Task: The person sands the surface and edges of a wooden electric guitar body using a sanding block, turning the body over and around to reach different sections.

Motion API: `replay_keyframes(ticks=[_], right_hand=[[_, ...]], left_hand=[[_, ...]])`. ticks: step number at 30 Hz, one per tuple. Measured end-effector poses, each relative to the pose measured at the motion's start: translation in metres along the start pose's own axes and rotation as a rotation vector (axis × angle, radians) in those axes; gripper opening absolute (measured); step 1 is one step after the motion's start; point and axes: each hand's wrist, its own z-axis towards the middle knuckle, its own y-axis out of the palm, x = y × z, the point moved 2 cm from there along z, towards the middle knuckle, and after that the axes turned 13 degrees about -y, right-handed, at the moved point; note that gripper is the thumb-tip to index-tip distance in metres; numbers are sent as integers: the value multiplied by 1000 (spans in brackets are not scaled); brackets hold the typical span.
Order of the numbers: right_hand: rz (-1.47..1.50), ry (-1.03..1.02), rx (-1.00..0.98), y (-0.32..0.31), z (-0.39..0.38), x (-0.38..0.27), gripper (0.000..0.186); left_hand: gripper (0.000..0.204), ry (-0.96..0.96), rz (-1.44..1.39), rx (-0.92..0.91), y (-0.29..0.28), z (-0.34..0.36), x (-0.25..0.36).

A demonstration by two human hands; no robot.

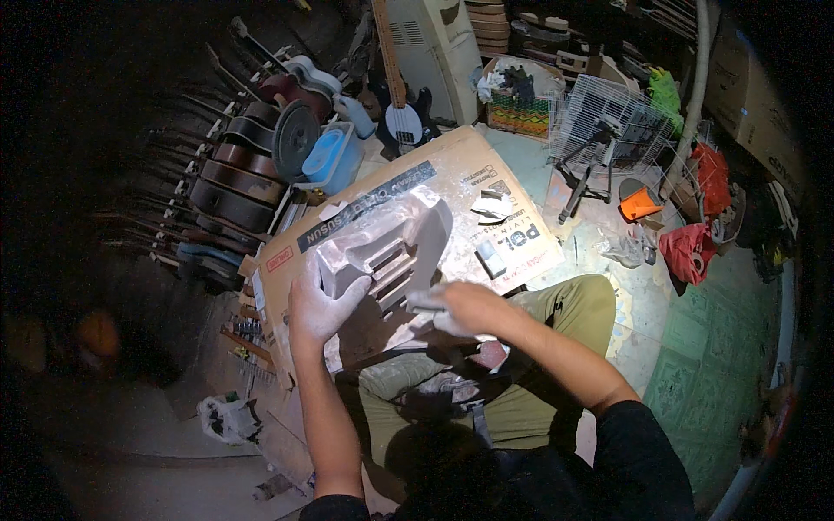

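Note:
A dust-covered electric guitar body [432, 233] with rectangular cut-outs lies tilted over a flattened cardboard sheet [282, 291] in front of me. My left hand [320, 301], white with dust, is closed around its left edge, with the thumb on the upper face. At the lower right edge of the body, my right hand [459, 309] has its dusty fingers pressed together. Whatever lies under those fingers is hidden. Right of the body, a small pale block [491, 259] and a folded piece of sandpaper or paper [493, 206] rest on the cardboard.
Several guitars [239, 182] stand in a row at the left, beside a blue plastic tub [326, 161]. A white wire cage [608, 117], a black stand [580, 187], an orange scoop-like object [639, 201] and a red bag [688, 252] are on the right.

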Motion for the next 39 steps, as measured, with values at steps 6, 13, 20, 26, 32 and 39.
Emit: replay_keyframes(ticks=[6,13,20,26,32,39], right_hand=[[337,-110,501,32,-13,-41,37],[481,-136,852,22,3,-93,38],[577,-25,868,0,15,-137,16],[606,-206,980,-9,11,-136,25],[742,-229,868,-5,1,-128,31],[879,-24,617,-23,-13,-101,41]], left_hand=[[59,185,-153,160,-9,-15,-35],[63,144,-95,150,-5,-48,-32],[64,51,-37,198,8,-79,-29],[53,-138,-43,221,24,-96,-12],[47,-341,-170,180,31,-97,-17],[43,-298,-129,189,25,-102,0]])
